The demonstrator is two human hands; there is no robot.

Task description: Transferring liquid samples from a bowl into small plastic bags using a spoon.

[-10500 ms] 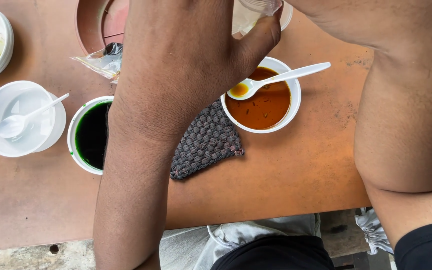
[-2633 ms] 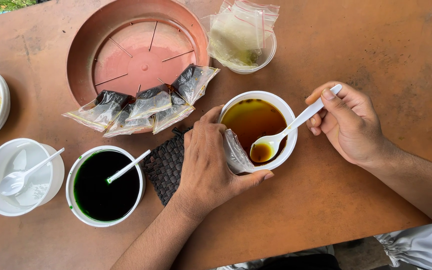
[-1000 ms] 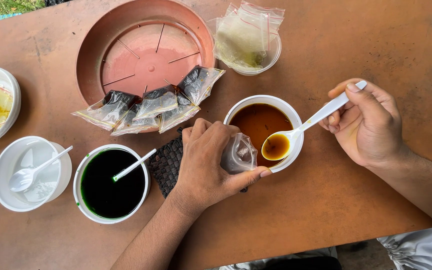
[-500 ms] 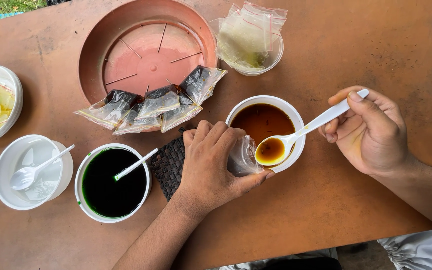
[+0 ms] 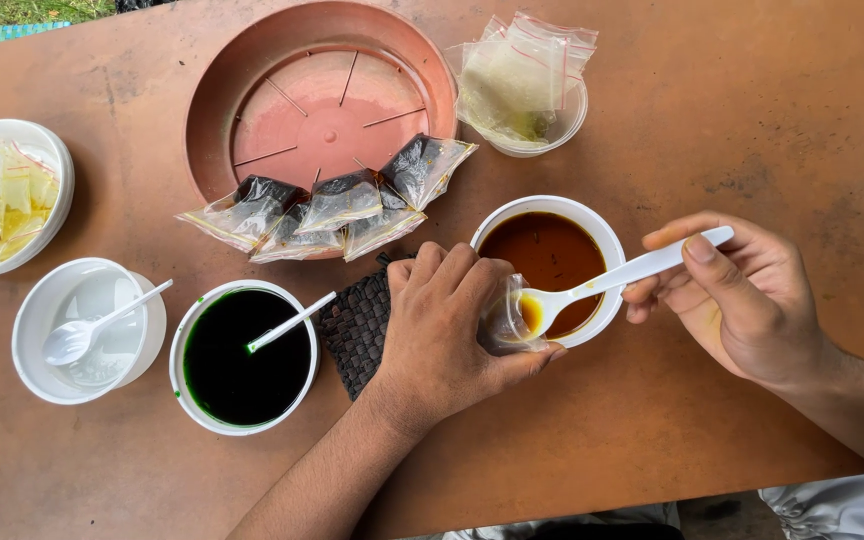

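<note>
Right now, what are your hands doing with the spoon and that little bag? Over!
Left hand holds small clear bag open at brown-liquid bowl. Right hand tips white spoon into bag. Nothing in the way.

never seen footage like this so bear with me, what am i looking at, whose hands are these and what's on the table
There is no machine here: one camera worn on a person's head looks straight down at their own two bare hands over a brown table.

The left hand holds a small clear plastic bag open at the rim of a white bowl of amber liquid. The right hand holds a white plastic spoon, its tip at the bag's mouth.

Also on the table: a bowl of dark green liquid, a round pink tray, filled dark bags on its near edge, a bowl with only a spoon, and a woven mat.
</note>
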